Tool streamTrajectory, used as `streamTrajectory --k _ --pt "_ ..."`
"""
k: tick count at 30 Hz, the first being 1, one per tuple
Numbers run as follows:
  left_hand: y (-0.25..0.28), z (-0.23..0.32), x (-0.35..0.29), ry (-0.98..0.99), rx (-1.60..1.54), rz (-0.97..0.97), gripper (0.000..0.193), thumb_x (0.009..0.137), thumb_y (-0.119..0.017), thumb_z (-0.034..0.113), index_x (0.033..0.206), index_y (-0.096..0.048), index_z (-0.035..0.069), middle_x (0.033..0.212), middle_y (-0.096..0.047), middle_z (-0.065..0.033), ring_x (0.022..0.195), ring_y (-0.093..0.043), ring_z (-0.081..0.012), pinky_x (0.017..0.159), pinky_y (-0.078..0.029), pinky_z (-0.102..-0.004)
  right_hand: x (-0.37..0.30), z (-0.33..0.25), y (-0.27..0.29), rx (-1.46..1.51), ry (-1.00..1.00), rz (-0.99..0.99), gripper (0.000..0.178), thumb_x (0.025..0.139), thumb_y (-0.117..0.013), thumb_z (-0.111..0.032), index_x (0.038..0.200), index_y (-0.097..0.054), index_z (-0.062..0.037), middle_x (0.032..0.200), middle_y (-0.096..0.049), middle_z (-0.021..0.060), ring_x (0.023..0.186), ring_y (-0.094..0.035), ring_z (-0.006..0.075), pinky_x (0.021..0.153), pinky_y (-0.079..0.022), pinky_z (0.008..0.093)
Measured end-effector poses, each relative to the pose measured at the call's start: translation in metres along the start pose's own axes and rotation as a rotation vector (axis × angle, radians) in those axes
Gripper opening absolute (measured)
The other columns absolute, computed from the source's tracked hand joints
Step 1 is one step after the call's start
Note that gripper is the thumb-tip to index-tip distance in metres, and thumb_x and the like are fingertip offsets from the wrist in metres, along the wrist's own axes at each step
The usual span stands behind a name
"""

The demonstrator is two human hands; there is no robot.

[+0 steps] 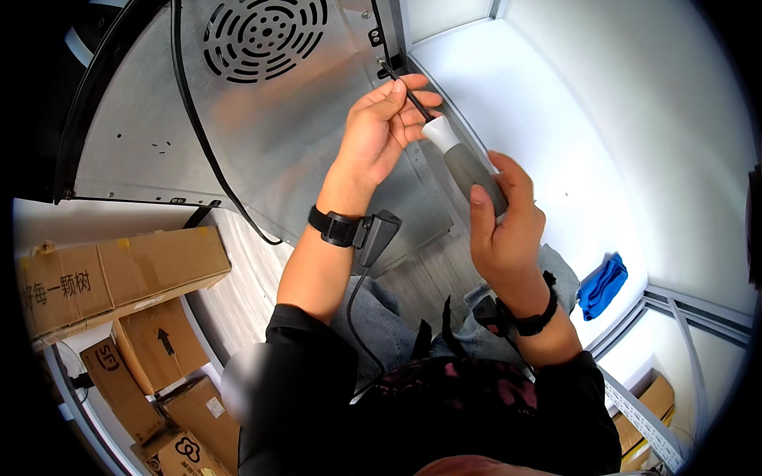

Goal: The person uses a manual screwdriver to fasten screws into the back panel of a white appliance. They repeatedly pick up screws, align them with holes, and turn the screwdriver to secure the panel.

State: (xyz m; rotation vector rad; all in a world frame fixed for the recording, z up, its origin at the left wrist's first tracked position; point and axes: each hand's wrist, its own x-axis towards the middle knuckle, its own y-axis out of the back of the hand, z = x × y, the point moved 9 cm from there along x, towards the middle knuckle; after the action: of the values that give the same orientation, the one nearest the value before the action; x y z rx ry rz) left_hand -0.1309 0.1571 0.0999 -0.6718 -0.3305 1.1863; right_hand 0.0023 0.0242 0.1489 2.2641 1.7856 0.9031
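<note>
A screwdriver (463, 164) with a grey and white handle and a dark shaft slants up and to the left. My right hand (512, 230) is closed around the end of its handle. Farther up, my left hand (375, 133) pinches the shaft between thumb and forefinger, its other fingers loosely spread. The tip meets the right edge of a silver metal panel (262, 151), beside a small dark slot (384, 73). Exactly how the tip sits there is too small to tell.
A round vent (266, 33) is cut into the panel, and a black cable (194, 119) hangs across it. Cardboard boxes (163, 274) are stacked at the left. On the white surface (548, 151) at the right lies a blue cloth (603, 286). Metal frame rails (698, 313) stand at the lower right.
</note>
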Motion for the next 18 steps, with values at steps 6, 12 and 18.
streamTrajectory --k 6,12,18 --pt "0.017 -0.001 0.004 -0.024 0.074 0.081 0.022 0.098 -0.046 0.021 0.093 -0.056 0.002 0.079 -0.066 -0.0122 0.061 -0.062 -0.0146 0.065 -0.054 -0.0279 0.003 -0.02 -0.001 -0.063 0.062 -0.034 0.046 0.078 -0.069 -0.01 0.117 -0.048 0.0017 0.098 -0.059 0.0209 0.078 -0.062 0.034 0.063 -0.05 0.0362" --pt "0.01 -0.002 0.004 -0.019 0.041 0.093 0.021 0.098 -0.048 0.021 0.094 -0.057 0.003 0.078 -0.065 -0.0097 0.056 -0.057 -0.0115 0.053 -0.046 -0.0237 -0.007 -0.005 0.004 0.09 0.106 0.131 0.042 0.082 -0.066 -0.011 0.117 -0.047 0.001 0.093 -0.06 0.0201 0.072 -0.062 0.0326 0.061 -0.049 0.0357" --pt "0.007 -0.001 0.004 -0.062 0.002 0.06 0.018 0.097 -0.049 0.02 0.094 -0.057 0.004 0.078 -0.064 -0.0076 0.055 -0.054 -0.0084 0.05 -0.043 -0.0202 0.003 0.005 0.001 -0.013 -0.025 -0.094 0.038 0.084 -0.065 -0.015 0.115 -0.048 0.0007 0.089 -0.061 0.0183 0.069 -0.062 0.0333 0.059 -0.049 0.0344"
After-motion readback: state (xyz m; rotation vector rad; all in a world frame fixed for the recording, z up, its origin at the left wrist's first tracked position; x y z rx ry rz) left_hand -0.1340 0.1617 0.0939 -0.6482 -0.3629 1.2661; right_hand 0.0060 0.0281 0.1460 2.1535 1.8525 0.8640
